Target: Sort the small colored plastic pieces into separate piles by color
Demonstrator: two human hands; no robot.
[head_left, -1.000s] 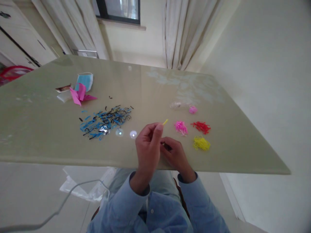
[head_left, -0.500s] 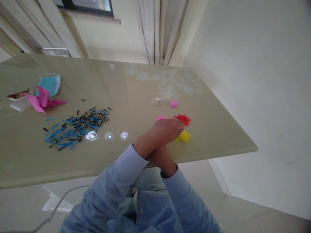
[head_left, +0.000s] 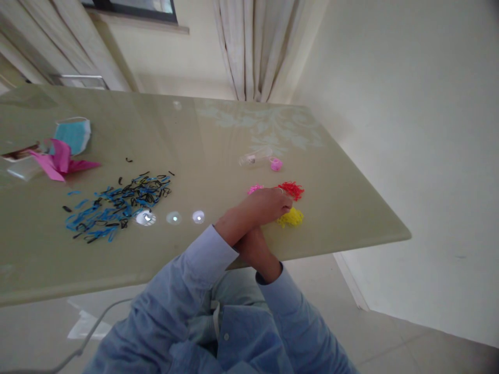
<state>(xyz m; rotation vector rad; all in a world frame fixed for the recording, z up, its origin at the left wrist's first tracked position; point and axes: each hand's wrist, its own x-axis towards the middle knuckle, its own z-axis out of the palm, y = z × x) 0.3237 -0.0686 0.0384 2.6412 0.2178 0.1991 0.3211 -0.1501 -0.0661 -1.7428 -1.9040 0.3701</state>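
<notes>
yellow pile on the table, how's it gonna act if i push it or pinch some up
The yellow pile looks like thin, loose strands, so it's probably floppy and light. Pushed, it may spread or bunch up on the glossy table rather than roll. Pinched, several strands might come up together, as they overlap.

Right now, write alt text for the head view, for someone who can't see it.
A person's left hand crosses over the right hand, reaching to a yellow pile of small bands near red and pink piles. Blue and black bands lie scattered to the left on the table, near a folded pink shape.
</notes>
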